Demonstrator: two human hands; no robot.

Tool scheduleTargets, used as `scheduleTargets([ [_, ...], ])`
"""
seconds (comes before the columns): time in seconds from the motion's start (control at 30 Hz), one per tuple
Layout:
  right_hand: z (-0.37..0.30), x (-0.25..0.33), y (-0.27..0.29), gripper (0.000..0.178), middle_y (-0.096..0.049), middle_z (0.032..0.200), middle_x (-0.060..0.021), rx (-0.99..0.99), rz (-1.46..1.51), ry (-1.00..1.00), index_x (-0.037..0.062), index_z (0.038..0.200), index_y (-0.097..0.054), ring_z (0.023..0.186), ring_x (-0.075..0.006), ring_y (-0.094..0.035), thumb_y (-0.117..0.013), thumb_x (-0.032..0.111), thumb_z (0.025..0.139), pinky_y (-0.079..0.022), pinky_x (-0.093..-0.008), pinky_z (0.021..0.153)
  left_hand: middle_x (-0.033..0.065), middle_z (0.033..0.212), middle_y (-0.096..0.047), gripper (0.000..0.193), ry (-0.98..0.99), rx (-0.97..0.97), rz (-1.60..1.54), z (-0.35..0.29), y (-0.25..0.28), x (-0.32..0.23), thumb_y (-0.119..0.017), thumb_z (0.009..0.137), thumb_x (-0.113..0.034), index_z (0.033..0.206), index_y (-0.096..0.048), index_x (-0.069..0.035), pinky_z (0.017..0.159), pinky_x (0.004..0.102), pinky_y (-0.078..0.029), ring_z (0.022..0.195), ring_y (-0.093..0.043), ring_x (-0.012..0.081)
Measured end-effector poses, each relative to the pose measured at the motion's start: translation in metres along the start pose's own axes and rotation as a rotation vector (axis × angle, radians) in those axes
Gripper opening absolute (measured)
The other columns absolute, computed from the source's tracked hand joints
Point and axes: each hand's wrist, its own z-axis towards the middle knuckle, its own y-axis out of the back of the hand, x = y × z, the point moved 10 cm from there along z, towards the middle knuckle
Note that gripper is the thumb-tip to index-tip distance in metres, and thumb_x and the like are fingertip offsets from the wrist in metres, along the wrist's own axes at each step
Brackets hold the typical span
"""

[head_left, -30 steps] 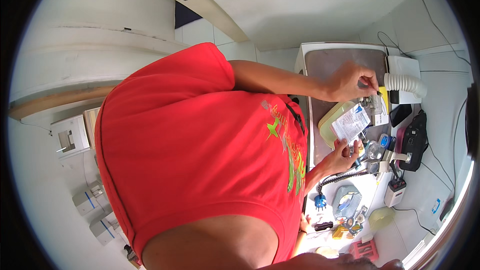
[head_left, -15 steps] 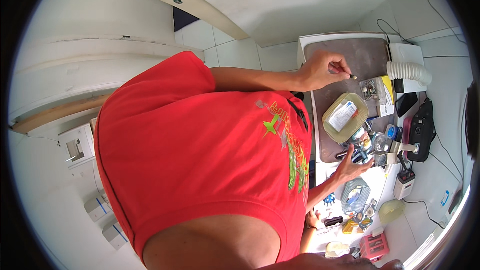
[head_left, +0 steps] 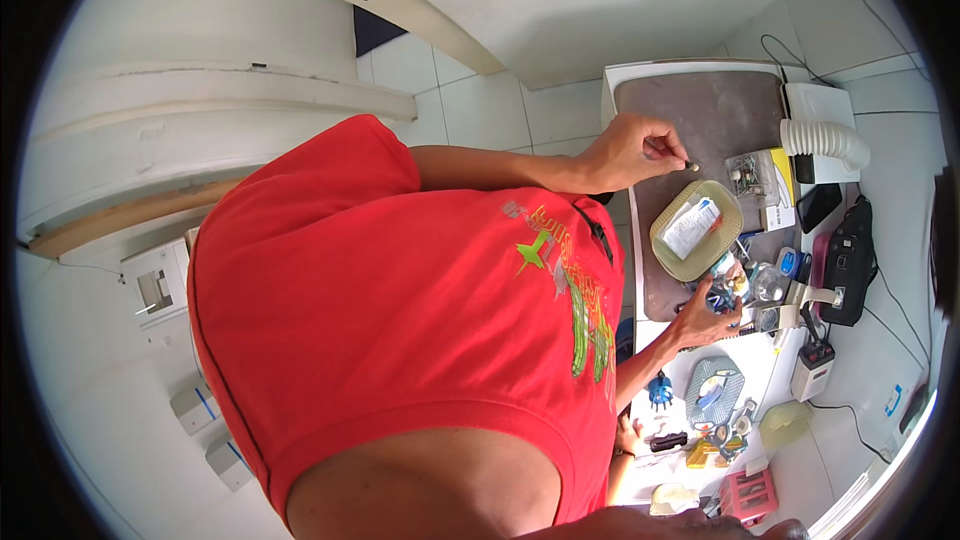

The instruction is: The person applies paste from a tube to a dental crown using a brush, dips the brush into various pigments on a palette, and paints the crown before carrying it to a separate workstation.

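My left hand point(head_left: 630, 153) hovers over the brown mat point(head_left: 705, 105) on the table. Its thumb and fingertips pinch a small pale, rounded piece point(head_left: 694, 168), too small to name. Just beyond it is an oval yellow-green plastic basket point(head_left: 662, 240) with a white printed packet point(head_left: 690, 228) inside. My right hand point(head_left: 708, 320) curves over a heap of blue items point(head_left: 722, 298) beside the basket. Its fingers are apart, and no firm hold shows. Clear plastic pieces point(head_left: 768, 282) lie past the fingertips. A clear divided box point(head_left: 745, 176) with small metal parts stands behind the basket.
A yellow-and-white box point(head_left: 780, 202), a white ribbed hose point(head_left: 825, 144), a dark flat device point(head_left: 818, 206) and a black bag point(head_left: 846, 265) line the wall side. Farther down are a blue-grey basket point(head_left: 712, 395) and a pink crate point(head_left: 748, 496). Another hand with a wristband point(head_left: 627, 437) rests nearby.
My left hand has moved slightly down and back toward my body, still pinching the small piece. My right hand has moved up, closer over the blue items, with its fingers more curled.
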Motion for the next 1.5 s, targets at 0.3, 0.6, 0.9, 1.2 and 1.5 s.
scheduleTargets([
  [0.3,-0.005,-0.005,0.064,0.055,-0.047,0.110,-0.0168,-0.146,0.099,-0.045,0.0031,0.111,-0.055,0.103,-0.0323,-0.054,-0.082,0.028,0.070,-0.052,-0.0450,0.090,0.0063,0.091,-0.070,0.009,0.060,-0.029,-0.029,-0.018,0.001,0.015,-0.069,0.084,-0.007,0.090,-0.066,-0.001,0.079,0.0280,-0.053,0.088,-0.066,0.0130],
  [0.6,-0.023,0.054,0.091,0.059,-0.050,0.115,-0.0167,-0.025,0.220,0.007,0.0010,0.115,-0.055,0.099,-0.0302,-0.060,-0.082,0.031,0.071,-0.057,-0.0392,0.079,0.0059,0.091,-0.069,0.009,0.055,-0.070,-0.080,-0.027,0.021,0.017,-0.069,0.084,-0.007,0.090,-0.066,-0.001,0.077,0.0273,-0.053,0.087,-0.065,0.0123],
  [0.9,-0.024,0.118,0.037,0.060,-0.051,0.112,-0.0173,0.154,-0.048,0.088,0.0087,0.113,-0.057,0.099,-0.0324,-0.061,-0.076,0.046,0.071,-0.050,-0.0477,0.079,0.0070,0.087,-0.069,0.007,-0.011,-0.172,-0.125,-0.041,0.099,0.011,-0.069,0.084,-0.003,0.088,-0.066,0.001,0.076,0.0254,-0.053,0.083,-0.065,0.0115],
  [1.2,-0.016,0.115,-0.016,0.077,-0.050,0.110,-0.0207,0.180,-0.214,0.103,0.0111,0.126,-0.052,0.095,-0.0374,-0.059,-0.072,0.059,0.069,-0.047,-0.0503,0.078,0.0058,0.090,-0.069,0.007,0.000,-0.251,-0.127,-0.071,0.200,0.020,-0.067,0.086,-0.005,0.092,-0.067,-0.001,0.080,0.0268,-0.052,0.086,-0.065,0.0109],
  [1.5,-0.037,0.133,0.006,0.107,-0.038,0.139,-0.0257,0.033,-0.295,0.244,0.0022,0.144,-0.031,0.125,-0.0378,-0.043,-0.074,0.062,0.068,-0.039,-0.0510,0.102,0.0071,0.091,-0.069,0.009,0.008,-0.392,-0.170,-0.127,0.296,0.025,-0.068,0.086,-0.006,0.091,-0.065,0.000,0.083,0.0277,-0.053,0.087,-0.066,0.0121],
])
